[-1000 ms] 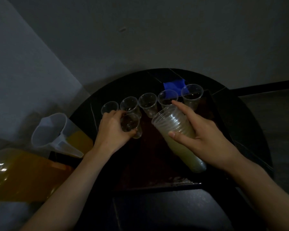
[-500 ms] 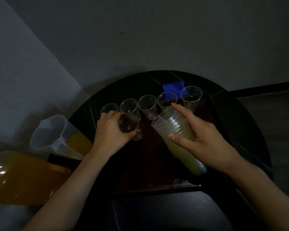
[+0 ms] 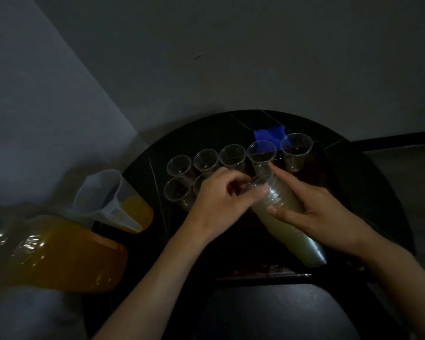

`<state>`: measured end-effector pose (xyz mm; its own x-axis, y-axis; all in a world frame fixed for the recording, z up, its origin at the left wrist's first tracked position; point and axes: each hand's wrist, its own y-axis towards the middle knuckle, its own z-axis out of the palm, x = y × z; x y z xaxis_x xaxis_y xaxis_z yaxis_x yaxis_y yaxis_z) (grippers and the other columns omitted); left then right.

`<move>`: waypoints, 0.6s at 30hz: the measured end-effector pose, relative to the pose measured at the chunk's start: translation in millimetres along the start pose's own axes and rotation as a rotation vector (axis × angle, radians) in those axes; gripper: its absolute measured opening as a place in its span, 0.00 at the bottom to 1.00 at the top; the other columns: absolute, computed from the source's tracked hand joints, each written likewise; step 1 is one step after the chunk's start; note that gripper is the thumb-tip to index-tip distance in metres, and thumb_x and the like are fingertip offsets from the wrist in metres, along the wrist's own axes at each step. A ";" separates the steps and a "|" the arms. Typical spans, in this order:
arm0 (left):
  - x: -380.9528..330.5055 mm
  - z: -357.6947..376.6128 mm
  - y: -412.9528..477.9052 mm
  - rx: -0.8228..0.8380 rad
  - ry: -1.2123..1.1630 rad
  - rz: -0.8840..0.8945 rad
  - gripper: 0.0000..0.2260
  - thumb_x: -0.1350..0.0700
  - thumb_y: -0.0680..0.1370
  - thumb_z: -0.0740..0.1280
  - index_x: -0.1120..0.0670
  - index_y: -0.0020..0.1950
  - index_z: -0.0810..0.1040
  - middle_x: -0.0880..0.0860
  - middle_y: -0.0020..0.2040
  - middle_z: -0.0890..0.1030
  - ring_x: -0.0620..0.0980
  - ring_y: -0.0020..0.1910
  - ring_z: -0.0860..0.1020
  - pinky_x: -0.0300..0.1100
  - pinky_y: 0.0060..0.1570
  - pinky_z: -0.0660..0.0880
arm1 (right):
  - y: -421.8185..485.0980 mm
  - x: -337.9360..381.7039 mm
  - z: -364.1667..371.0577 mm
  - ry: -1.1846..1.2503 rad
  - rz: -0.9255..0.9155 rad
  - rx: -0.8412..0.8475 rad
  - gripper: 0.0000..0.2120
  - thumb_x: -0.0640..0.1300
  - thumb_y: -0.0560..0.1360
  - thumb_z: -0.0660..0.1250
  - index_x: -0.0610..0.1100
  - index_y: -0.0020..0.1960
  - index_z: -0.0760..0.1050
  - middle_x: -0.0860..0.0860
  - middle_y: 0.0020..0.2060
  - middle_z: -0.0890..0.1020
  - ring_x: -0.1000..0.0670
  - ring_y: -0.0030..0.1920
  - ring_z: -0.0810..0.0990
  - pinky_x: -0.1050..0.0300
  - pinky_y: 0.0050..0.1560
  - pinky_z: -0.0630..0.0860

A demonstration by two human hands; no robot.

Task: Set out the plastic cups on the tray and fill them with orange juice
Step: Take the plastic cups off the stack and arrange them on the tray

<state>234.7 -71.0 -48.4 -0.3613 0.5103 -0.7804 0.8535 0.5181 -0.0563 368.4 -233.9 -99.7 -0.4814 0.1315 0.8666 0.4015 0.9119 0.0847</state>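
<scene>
A dark tray point(image 3: 314, 173) lies on the round black table point(image 3: 368, 182). Several clear plastic cups stand upright on it: a back row from the left cup point(image 3: 179, 166) to the right cup point(image 3: 296, 150), and in front a cup point(image 3: 177, 194) plus another partly hidden behind my left hand. My right hand point(image 3: 322, 212) grips a tilted stack of nested cups point(image 3: 287, 222), index finger stretched along its rim. My left hand point(image 3: 221, 200) pinches the top cup at the stack's open end.
A white jug point(image 3: 108, 200) with orange juice stands left of the table. A large plastic bottle of orange juice point(image 3: 59, 253) lies at the lower left. A blue cloth point(image 3: 269, 134) sits behind the cups. Grey walls close in behind.
My left hand let go of the cup it was setting down in the front row and moved right to the mouth of the stack, which my right hand still holds.
</scene>
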 end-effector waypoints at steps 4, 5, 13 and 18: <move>8.0 0.9 -13.5 0.032 -0.059 -0.097 0.17 0.37 0.69 0.73 0.46 0.51 0.84 0.47 0.53 0.79 0.42 0.50 0.78 0.34 0.47 0.73 | -4.6 -2.4 0.6 -0.039 -0.028 0.109 0.38 0.64 0.73 0.66 0.64 0.78 0.52 0.63 0.72 0.68 0.66 0.68 0.69 0.62 0.67 0.71; 10.1 0.5 -15.9 0.029 -0.060 -0.111 0.18 0.37 0.68 0.73 0.46 0.51 0.83 0.47 0.53 0.79 0.42 0.50 0.79 0.36 0.48 0.74 | -5.3 -1.7 0.9 -0.046 -0.033 0.124 0.38 0.64 0.73 0.66 0.64 0.78 0.53 0.64 0.72 0.68 0.66 0.68 0.69 0.62 0.66 0.72; 4.9 -27.9 -12.2 -0.133 -0.157 -0.126 0.19 0.37 0.74 0.71 0.51 0.52 0.80 0.50 0.51 0.80 0.41 0.47 0.79 0.34 0.41 0.73 | -5.0 1.8 -2.2 -0.129 -0.056 0.043 0.36 0.70 0.71 0.64 0.67 0.75 0.57 0.64 0.67 0.72 0.64 0.63 0.74 0.61 0.61 0.76; 2.1 -60.5 6.8 -0.334 -0.163 -0.111 0.15 0.40 0.74 0.71 0.49 0.54 0.80 0.51 0.55 0.80 0.45 0.52 0.79 0.38 0.45 0.70 | -6.8 2.9 -20.5 -0.039 0.005 -0.182 0.35 0.65 0.69 0.66 0.65 0.74 0.61 0.63 0.61 0.77 0.65 0.58 0.77 0.60 0.57 0.77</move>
<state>217.0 -24.9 -12.8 -0.3576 0.3365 -0.8712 0.6334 0.7729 0.0386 380.2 -247.6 -87.7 -0.5075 0.1545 0.8477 0.5368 0.8262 0.1708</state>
